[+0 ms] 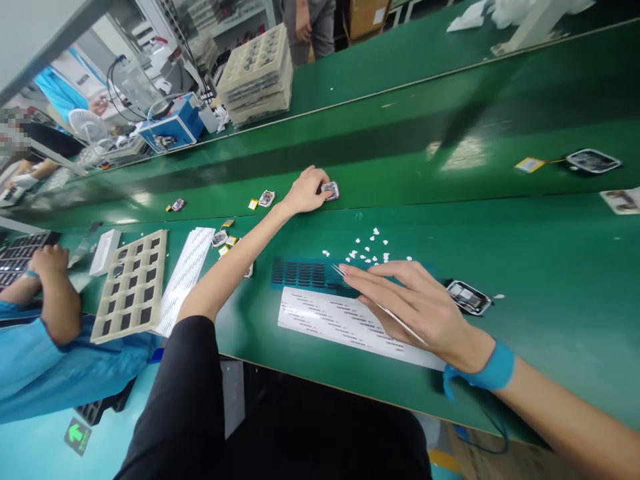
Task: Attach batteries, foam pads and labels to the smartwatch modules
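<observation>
Tweezers [397, 317] sit pinched in the right hand [415, 310], the thumb and fingers closed narrowly around the slim steel arms. Their tips reach over a teal perforated strip [310, 275], which lies just above a printed white sheet [360, 327]. Small white flecks [367, 250] lie scattered beyond that strip on the green workbench [525, 267]. An opened electronic module [467, 297] sits just past the right hand's knuckles, and a blue wrist strap [487, 368] circles the right wrist.

The left hand [305, 190] stretches across the bench, its fingers curled and touching a small square device [330, 191]. Toward the left, a similar device [267, 198] and a yellow tag [253, 204] lie in a loose row. A beige cell tray [130, 287] and a long white sheet [185, 280] rest near the left forearm. At far left, a co-worker's hand [53, 261], with a blue sleeve [35, 367], rests over a dark tray [20, 257]. Stacked trays [255, 77] and a blue machine [173, 123] stand on a farther bench.
</observation>
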### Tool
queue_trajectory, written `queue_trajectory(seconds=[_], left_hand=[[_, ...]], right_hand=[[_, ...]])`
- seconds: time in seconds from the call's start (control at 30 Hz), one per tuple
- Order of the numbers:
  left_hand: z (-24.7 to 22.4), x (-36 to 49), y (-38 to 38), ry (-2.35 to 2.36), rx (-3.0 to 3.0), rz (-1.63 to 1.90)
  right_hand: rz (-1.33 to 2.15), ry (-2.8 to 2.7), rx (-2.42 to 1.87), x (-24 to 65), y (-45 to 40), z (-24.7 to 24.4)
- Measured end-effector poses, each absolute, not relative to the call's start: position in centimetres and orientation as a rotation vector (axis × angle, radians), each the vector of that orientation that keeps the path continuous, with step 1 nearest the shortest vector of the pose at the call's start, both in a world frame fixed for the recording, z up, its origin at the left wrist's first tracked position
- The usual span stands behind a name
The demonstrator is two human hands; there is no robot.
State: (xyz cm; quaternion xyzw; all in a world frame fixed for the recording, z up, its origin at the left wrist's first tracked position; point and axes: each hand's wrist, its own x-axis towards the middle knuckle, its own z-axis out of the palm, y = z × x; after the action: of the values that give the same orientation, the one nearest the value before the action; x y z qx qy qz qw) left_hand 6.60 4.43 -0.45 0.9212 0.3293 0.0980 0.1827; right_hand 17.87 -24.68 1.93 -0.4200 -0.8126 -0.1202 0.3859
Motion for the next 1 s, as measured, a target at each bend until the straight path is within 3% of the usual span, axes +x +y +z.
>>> queue_trajectory(seconds=[0.2, 0.3, 0.5, 0.7, 1.0], left_hand=[[2.1, 2.7, -1.0, 0.871, 2.600, 0.438], [2.4, 0.3, -7.1, 0.817, 2.053, 0.666], [2.3, -1.8, -16.0, 0.595, 1.334, 0.500], [2.2, -1.9, -17.5, 0.495, 1.347, 0.434], [2.6, -2.3, -18.2, 0.612, 1.865, 0.464]], right_hand=[[-0.161, -1.940, -1.084, 17.9, -24.7, 1.7], [0.050, -1.792, -1.126, 17.4, -24.7, 1.8], [0.154, -1.698, -1.341, 17.1, -25.0, 2.4], [-0.116, -1.882, -1.355, 17.5, -25.4, 1.5], [-0.049, -1.957, -1.297, 16.7, -25.7, 1.4]])
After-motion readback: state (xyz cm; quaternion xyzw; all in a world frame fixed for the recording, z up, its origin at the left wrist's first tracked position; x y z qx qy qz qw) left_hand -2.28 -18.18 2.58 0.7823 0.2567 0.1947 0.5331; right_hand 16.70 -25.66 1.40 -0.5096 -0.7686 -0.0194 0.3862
